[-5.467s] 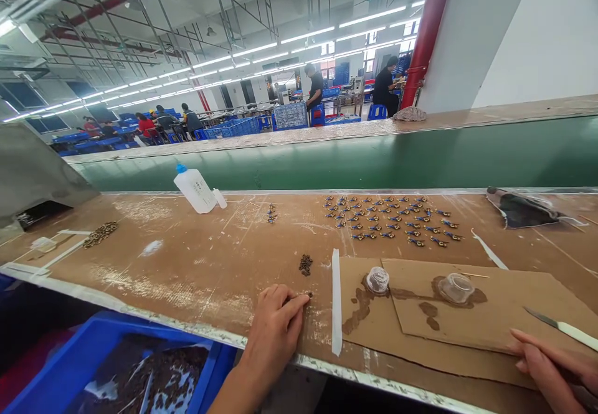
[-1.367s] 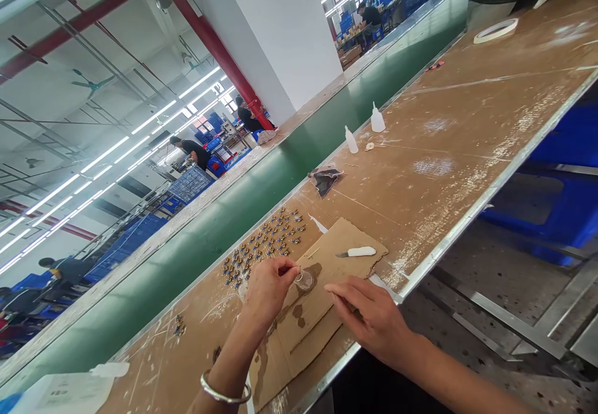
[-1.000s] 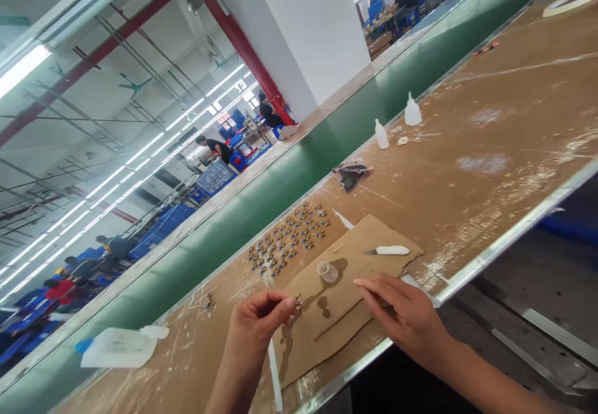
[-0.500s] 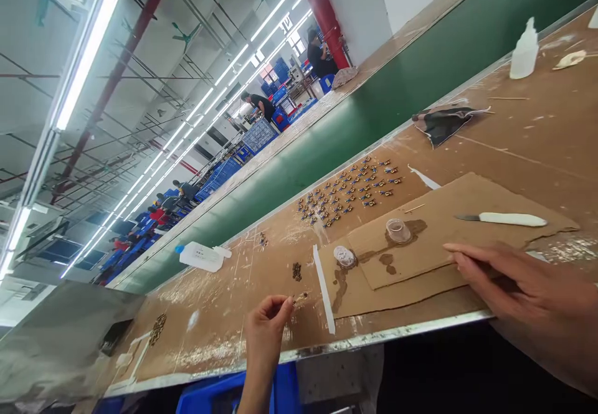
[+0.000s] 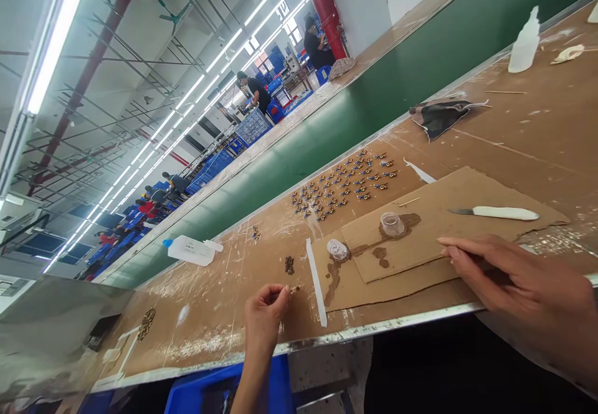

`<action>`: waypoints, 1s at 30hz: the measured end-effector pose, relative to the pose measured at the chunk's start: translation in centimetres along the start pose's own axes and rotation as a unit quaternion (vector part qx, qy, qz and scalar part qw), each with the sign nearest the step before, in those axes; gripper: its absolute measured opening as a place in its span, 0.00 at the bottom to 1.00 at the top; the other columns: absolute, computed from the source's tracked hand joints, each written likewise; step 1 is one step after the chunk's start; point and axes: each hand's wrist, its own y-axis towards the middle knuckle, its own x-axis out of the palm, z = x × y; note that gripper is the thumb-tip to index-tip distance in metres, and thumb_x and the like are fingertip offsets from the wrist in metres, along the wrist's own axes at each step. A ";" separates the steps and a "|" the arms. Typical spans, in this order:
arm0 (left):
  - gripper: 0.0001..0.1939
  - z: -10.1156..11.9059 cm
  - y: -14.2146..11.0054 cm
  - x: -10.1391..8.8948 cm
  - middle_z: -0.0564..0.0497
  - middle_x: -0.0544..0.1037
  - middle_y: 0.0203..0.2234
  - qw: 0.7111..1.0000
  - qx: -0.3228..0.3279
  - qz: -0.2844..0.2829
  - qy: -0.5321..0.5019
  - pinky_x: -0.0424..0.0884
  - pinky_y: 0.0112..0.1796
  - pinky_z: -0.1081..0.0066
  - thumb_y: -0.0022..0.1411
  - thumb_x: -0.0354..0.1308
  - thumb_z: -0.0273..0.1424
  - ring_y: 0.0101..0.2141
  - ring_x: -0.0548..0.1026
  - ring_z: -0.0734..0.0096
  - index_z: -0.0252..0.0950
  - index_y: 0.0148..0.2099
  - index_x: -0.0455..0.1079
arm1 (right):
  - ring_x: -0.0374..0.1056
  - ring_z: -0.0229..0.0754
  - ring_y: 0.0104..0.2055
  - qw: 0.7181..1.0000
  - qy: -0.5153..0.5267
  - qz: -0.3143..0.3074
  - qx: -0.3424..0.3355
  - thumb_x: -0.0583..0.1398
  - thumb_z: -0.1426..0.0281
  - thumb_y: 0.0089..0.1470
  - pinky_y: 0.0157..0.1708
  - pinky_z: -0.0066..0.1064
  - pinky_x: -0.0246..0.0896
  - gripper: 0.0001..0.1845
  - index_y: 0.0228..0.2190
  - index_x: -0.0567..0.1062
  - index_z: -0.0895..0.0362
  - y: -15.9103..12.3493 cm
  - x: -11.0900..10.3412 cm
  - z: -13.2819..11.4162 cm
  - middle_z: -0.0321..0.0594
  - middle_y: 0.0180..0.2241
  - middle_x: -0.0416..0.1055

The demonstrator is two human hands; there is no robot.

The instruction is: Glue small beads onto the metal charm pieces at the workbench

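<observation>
My left hand (image 5: pixel 265 314) is just above the near part of the workbench, thumb and forefinger pinched together; anything between them is too small to make out. Close to its fingertips lies a tiny dark piece (image 5: pixel 296 289), with a small pile of dark metal-looking parts (image 5: pixel 289 265) beyond. My right hand (image 5: pixel 523 280) hovers over the near right edge of a cardboard sheet (image 5: pixel 420 258), thumb and forefinger closed, what they hold hidden. On the cardboard sit a small clear cup (image 5: pixel 392 225), a round lid-like dish with whitish stuff (image 5: pixel 337 250) and a white-handled knife (image 5: pixel 504 213).
Rows of small blue-and-gold pieces (image 5: pixel 346 183) lie beyond the cardboard. A bottle lies on its side (image 5: pixel 191 250) at left; a white squeeze bottle (image 5: pixel 524 43) stands far right near a dark cloth (image 5: pixel 439 117). A green belt (image 5: pixel 374 103) runs behind. Other people sit farther off.
The view has shifted slightly, so the bench things appear a little further left and up. Both hands keep their pinched shape; the left fingertips remain beside the tiny pieces.
</observation>
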 end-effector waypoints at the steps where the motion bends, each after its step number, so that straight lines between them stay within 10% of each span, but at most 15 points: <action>1: 0.15 0.1 0.0 0.1 0.51 0.75 0.18 1.000 0.000 -0.001 0.005 0.63 0.27 0.74 0.44 0.61 0.43 0.23 0.70 0.71 0.33 0.24 0.73 | 0.68 0.29 0.31 1.000 -0.002 -0.003 0.002 0.52 0.67 0.61 0.32 0.21 0.62 0.10 0.37 0.71 0.57 0.0 0.0 0.0 0.34 0.31 0.71; 30: 0.16 -0.4 1.1 0.8 0.51 0.75 0.17 0.995 0.022 -0.017 0.098 0.62 0.25 0.73 0.45 0.59 0.44 0.22 0.70 0.70 0.35 0.23 0.73 | 0.68 0.30 0.31 1.000 0.001 0.004 0.008 0.54 0.70 0.59 0.35 0.20 0.63 0.07 0.37 0.72 0.57 -0.2 0.0 0.2 0.34 0.31 0.72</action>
